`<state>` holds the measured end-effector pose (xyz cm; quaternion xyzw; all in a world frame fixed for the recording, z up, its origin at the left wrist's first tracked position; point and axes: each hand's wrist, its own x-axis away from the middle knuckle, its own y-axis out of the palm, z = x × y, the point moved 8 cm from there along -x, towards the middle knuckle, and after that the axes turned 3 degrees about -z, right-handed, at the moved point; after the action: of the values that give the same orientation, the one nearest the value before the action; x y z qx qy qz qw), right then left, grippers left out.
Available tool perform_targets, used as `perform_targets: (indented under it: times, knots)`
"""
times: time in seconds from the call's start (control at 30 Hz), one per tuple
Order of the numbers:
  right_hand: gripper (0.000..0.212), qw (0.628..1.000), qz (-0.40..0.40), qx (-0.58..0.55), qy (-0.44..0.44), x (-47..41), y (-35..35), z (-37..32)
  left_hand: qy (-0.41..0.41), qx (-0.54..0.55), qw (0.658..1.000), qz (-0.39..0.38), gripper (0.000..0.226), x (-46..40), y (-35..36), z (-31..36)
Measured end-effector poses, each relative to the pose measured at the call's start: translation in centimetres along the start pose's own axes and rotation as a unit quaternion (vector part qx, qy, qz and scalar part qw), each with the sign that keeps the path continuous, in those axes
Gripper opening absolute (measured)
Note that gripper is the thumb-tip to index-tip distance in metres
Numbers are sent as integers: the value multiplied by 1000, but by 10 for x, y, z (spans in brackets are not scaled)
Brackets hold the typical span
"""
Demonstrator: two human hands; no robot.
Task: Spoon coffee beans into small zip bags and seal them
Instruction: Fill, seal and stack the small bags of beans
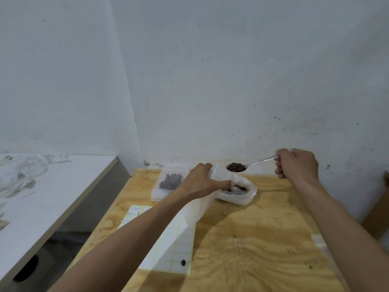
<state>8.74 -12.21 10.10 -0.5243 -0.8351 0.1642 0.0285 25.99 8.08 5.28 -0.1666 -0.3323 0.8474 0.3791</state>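
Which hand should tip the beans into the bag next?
Right. The right hand already grips the spoon loaded with coffee beans, just above the zip bag. The left hand is busy holding that bag.

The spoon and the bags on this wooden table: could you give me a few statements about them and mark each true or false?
1. The spoon is loaded with coffee beans. True.
2. The left hand holds the spoon. False: the right hand grips its handle, while the left hand holds a small zip bag.
3. A filled bag lies flat near the wall, to the left of the left hand. True.
4. The white tub of beans sits on the grey counter. False: it stands on the wooden table.
5. A single stray bean lies on the label sheet. True.
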Motion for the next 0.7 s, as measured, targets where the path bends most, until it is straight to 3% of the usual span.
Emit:
perform_targets:
  times: [0.2, 0.3, 0.47, 0.6, 0.7]
  knots:
    - [33, 984, -65, 73, -149, 15, 36, -41, 11, 10, 1000, 3, 54, -1, -4, 0]
    - [38, 966, -35, 101, -234, 20, 35, -54, 1, 5, 1000, -2, 57, -4, -4, -4]
    - [41, 967, 29, 153, -204, 7, 14, -32, -80, 92, 991, -58, 49, -8, 6, -26]
    - [41, 958, 24, 229, -171, 15, 26, 9, -125, 143, 977, -96, 95, -11, 17, -35]
    - [39, 945, 30, 289, -153, 19, 33, 30, -129, 157, 976, -80, 77, -13, 19, -32]
